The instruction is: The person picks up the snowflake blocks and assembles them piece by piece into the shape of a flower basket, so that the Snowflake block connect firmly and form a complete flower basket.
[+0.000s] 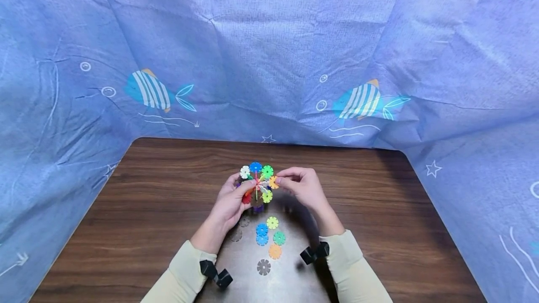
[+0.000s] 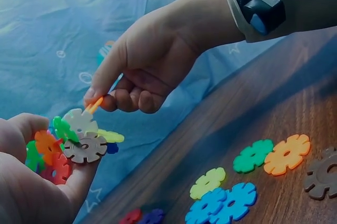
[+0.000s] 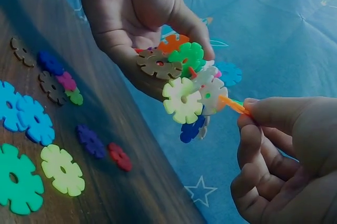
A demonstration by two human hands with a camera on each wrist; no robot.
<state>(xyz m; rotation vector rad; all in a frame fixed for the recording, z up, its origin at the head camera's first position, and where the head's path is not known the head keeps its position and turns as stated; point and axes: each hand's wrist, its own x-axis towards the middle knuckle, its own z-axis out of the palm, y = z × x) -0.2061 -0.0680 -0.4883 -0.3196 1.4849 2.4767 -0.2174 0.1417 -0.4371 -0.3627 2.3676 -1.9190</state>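
Observation:
My left hand (image 1: 227, 205) holds a round cluster of interlocked, notched plastic snowflake discs over the table. A yellow-green disc (image 3: 182, 101), a brown disc (image 3: 158, 63), a green disc (image 3: 186, 59) and a white disc (image 2: 80, 122) are among those in it. Between thumb and index finger, my right hand (image 1: 304, 188) pinches an orange snowflake disc (image 3: 234, 105), seen edge-on in the right wrist view. Its far edge meets the white disc's rim at the cluster's right side. The left fingers behind the cluster are partly hidden.
On the brown wooden table (image 1: 358, 200), loose discs lie below the hands: two overlapping blue discs (image 1: 262, 234), a green disc (image 1: 279, 237), an orange disc (image 1: 275, 251) and a brown disc (image 1: 264, 267). Purple (image 3: 90, 141) and red (image 3: 120, 156) discs lie nearby. A blue fish-print cloth (image 1: 261, 60) hangs behind.

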